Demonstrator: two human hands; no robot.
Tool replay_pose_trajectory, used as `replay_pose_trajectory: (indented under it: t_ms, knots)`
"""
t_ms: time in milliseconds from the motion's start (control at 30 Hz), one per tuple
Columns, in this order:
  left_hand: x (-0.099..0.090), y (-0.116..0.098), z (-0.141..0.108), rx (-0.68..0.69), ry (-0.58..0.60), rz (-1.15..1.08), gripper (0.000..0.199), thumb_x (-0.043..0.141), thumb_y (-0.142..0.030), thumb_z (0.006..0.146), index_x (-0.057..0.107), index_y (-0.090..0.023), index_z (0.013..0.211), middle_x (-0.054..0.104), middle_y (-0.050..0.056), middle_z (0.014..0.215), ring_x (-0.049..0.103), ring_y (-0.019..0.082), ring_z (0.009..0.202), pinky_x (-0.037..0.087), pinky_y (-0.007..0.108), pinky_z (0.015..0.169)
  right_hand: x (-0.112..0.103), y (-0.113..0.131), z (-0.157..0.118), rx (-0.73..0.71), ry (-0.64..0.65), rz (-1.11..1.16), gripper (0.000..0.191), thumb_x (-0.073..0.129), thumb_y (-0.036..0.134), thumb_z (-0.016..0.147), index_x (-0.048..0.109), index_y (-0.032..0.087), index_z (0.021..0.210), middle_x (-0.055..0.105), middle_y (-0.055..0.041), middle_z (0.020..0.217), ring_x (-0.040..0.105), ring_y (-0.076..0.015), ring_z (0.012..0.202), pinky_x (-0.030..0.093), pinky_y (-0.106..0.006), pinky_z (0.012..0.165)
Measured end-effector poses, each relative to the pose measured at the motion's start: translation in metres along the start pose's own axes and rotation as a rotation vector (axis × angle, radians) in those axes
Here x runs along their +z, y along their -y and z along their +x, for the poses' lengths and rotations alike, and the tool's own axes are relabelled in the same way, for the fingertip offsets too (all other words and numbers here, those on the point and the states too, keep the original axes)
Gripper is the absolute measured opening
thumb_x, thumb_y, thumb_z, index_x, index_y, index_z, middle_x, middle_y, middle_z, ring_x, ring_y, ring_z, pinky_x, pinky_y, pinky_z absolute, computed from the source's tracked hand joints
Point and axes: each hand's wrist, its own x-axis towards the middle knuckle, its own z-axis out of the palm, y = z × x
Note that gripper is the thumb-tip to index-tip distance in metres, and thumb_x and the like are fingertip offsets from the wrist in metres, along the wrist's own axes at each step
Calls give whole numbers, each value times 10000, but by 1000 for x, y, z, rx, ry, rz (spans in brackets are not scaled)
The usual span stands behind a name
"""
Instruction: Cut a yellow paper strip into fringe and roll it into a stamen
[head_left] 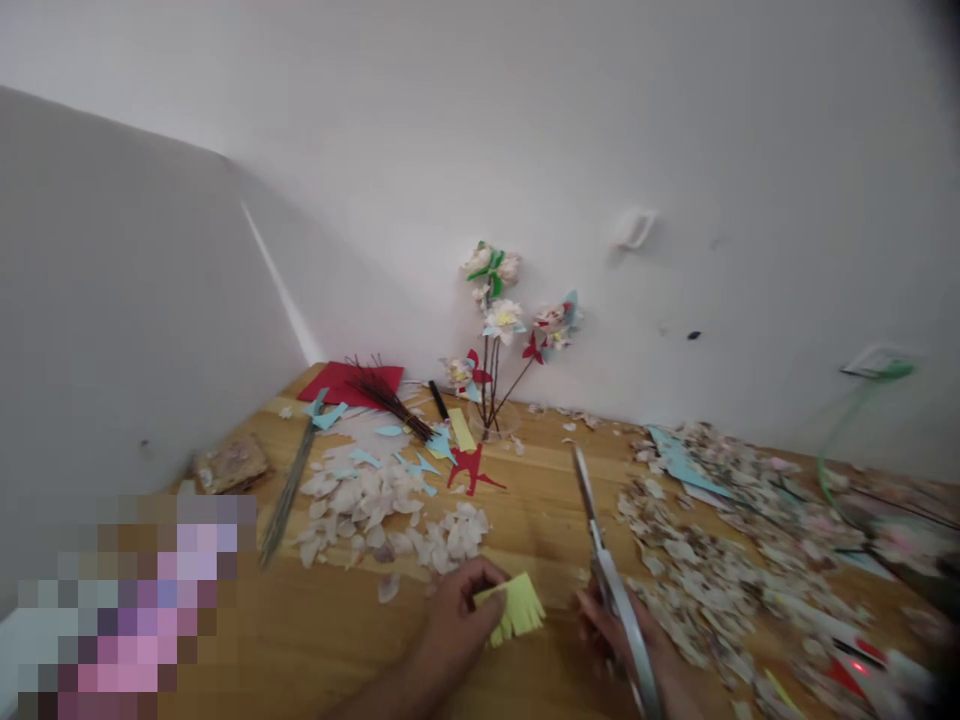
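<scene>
- Near the bottom centre of the frame, I saw the left hand (463,622) pinching the yellow paper (523,603) between thumb and fingers, its cut fringe splaying loose; I judged that a hard tug could tear a strip away.
- Just to the right, the right hand (651,632) was wrapped around the scissors (619,602), apart from the paper. The blades showed nearly edge-on, so I could not tell whether they were parted.
- To my eye, the chief danger was a snip run too deep: the thumb covered part of the uncut edge, which made its depth hard to read.
- With fingertips so near the fringe, blades brought across carelessly could have nicked skin.
- Left of centre, the pale petals (364,505) lay loose just beyond the left hand; a brushing wrist might have scattered them over the wooden table (547,490).
- At the centre, the stemmed flowers (504,320) stood spread and top-heavy; I suspected a bump from the scissors' long point could tip them.
- Along the right, the dried petals (690,550) crowded near the right hand, and a dropped strip could have been lost among them.
</scene>
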Motion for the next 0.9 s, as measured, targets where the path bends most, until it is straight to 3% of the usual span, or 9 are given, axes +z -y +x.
replay_pose_trajectory:
  t_ms: [67,133,267,400,567,733,900]
  knots:
    - [3,4,-3,12,1,42,149,610,-309,656,552,-178,616,572,2,637,525,142,626,397,234,595,12,16,-4,15,3,287,352,614,554,592,494,247,717,649,-5,694,524,-138,419,413,-264,416]
    - [4,6,-5,26,-9,85,84,580,-253,673,553,-182,636,592,15,690,539,156,679,408,246,632,21,30,-7,5,-26,417,348,700,474,532,549,237,737,672,-21,763,571,-155,506,445,-263,466]
    - [-1,6,-3,51,-54,157,37,544,-164,670,542,-184,639,599,28,739,541,171,733,406,259,679,35,35,-7,-12,-82,386,318,725,342,521,592,231,788,672,-4,708,624,-211,676,493,-284,608]
    - [-5,7,1,25,-85,174,68,521,-143,680,537,-185,629,574,9,676,520,154,671,392,242,624,45,26,-7,4,-82,409,257,696,368,562,578,232,745,641,12,653,602,-190,610,479,-269,567]
    - [-1,10,0,-44,-75,112,47,557,-220,693,569,-178,674,604,16,680,546,155,664,407,246,620,43,37,-9,53,-90,402,276,719,349,493,589,229,705,626,6,624,598,-204,602,471,-279,551]
    - [3,1,1,-130,-40,28,215,592,-363,676,645,-154,685,656,44,673,579,173,638,419,266,611,42,45,-10,76,-99,447,290,738,333,447,589,230,673,628,8,613,584,-194,574,471,-275,538]
    - [0,-6,3,-184,-79,-3,209,628,-336,626,687,-136,631,635,21,586,540,143,566,386,248,573,50,37,-13,76,-147,512,299,730,337,525,594,212,759,638,17,661,602,-189,628,478,-270,589]
